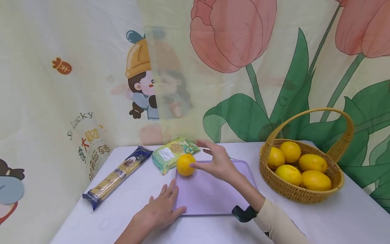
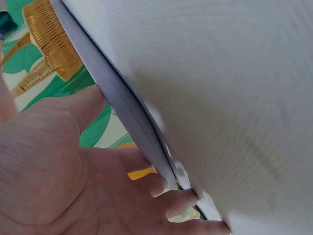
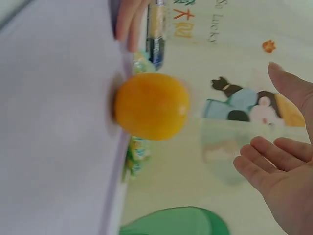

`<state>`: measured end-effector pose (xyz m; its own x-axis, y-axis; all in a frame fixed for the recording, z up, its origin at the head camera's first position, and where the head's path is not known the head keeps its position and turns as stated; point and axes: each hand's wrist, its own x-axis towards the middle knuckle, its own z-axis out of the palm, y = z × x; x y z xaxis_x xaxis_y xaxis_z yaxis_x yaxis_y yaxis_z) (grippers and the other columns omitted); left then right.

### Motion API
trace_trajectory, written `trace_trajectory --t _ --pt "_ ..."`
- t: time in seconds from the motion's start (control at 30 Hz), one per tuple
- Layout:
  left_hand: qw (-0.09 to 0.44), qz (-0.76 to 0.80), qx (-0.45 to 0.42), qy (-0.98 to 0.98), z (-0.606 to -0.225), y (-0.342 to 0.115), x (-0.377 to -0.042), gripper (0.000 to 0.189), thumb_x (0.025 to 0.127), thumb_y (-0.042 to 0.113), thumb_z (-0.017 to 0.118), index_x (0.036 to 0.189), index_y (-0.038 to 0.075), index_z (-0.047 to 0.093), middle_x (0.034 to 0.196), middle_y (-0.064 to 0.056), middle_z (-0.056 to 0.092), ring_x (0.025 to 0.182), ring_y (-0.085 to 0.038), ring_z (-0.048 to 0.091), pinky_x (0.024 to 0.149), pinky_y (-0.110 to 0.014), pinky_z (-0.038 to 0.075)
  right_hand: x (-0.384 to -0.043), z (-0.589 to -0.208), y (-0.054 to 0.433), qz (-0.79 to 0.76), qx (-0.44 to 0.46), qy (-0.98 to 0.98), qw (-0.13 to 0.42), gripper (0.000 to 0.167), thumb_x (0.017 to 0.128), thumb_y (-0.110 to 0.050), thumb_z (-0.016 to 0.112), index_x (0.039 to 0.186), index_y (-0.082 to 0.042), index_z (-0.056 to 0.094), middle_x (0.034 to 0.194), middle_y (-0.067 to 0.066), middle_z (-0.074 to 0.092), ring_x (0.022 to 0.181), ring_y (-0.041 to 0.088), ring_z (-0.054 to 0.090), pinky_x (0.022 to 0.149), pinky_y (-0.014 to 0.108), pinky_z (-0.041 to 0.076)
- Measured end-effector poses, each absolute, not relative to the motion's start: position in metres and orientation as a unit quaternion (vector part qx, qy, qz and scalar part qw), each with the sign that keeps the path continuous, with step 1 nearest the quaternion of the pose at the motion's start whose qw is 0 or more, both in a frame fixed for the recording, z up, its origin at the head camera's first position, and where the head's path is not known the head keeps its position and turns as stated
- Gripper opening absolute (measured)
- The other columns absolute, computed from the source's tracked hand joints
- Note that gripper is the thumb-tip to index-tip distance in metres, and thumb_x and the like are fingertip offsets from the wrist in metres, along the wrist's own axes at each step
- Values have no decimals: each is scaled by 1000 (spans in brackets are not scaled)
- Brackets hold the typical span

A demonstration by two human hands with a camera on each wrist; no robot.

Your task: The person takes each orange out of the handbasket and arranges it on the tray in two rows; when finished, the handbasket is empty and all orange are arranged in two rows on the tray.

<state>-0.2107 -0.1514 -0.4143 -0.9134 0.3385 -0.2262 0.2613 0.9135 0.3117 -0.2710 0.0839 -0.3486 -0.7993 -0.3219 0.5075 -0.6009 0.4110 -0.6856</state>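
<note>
An orange (image 1: 186,165) rests near the far left corner of a lilac tray (image 1: 213,193). My right hand (image 1: 217,163) hovers just to its right with thumb and fingers spread. In the right wrist view a gap separates that hand (image 3: 281,171) from the orange (image 3: 151,106). At the tray's left side, my left hand (image 1: 159,206) lies with fingers extended along the edge. Its thumb touches the tray rim (image 2: 122,100) in the left wrist view, while the fingertips reach the white tablecloth (image 2: 234,112).
A long pack of spaghetti (image 1: 118,176) lies at the left. Behind the tray's far left corner is a green and yellow packet (image 1: 173,152). On the right stands a tall-handled wicker basket (image 1: 289,193) holding several yellow fruits (image 1: 317,180). A printed curtain (image 1: 170,67) hangs behind the table.
</note>
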Motion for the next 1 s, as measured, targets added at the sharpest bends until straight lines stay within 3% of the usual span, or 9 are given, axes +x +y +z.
trace_trajectory --t 0.27,0.4,0.53,0.67,0.8,1.0 --pt "128 144 156 969 -410 -152 -209 87 103 56 66 162 -3 43 179 -20 19 160 -51 26 112 -87 28 -226 -321 131 418 355 -800 245 73 77 -5 99 141 -1 65 134 12 74 124 29 72 103 39 60" --pt "132 142 152 969 -406 -150 -208 85 103 54 68 161 -4 44 179 -20 19 160 -51 25 112 -86 28 -212 -318 162 384 353 -801 294 76 72 0 100 140 -2 66 133 11 75 120 30 73 103 31 59" --pt "135 142 154 968 -405 -149 -208 85 103 54 68 161 -4 44 179 -20 19 160 -51 26 112 -86 29 -202 -318 195 361 321 -814 323 80 68 5 99 140 -2 66 132 12 75 120 18 73 105 19 53" --pt "133 141 157 968 -404 -151 -208 84 104 54 66 161 -4 44 179 -20 19 160 -50 25 112 -86 28 -197 -322 229 370 264 -828 328 78 71 11 96 142 -3 66 132 15 74 124 -5 66 103 11 49" --pt "135 141 157 968 -404 -151 -209 85 104 54 66 162 -3 43 179 -20 18 161 -50 24 113 -86 28 -201 -333 267 388 194 -839 329 73 77 12 91 144 -1 64 131 15 73 123 -11 62 100 6 47" --pt "135 143 154 968 -407 -150 -208 84 105 54 66 162 -4 43 179 -20 17 161 -50 24 113 -86 27 -212 -355 327 352 74 -879 314 64 94 -11 86 150 1 57 135 25 69 110 -27 48 91 -4 41"
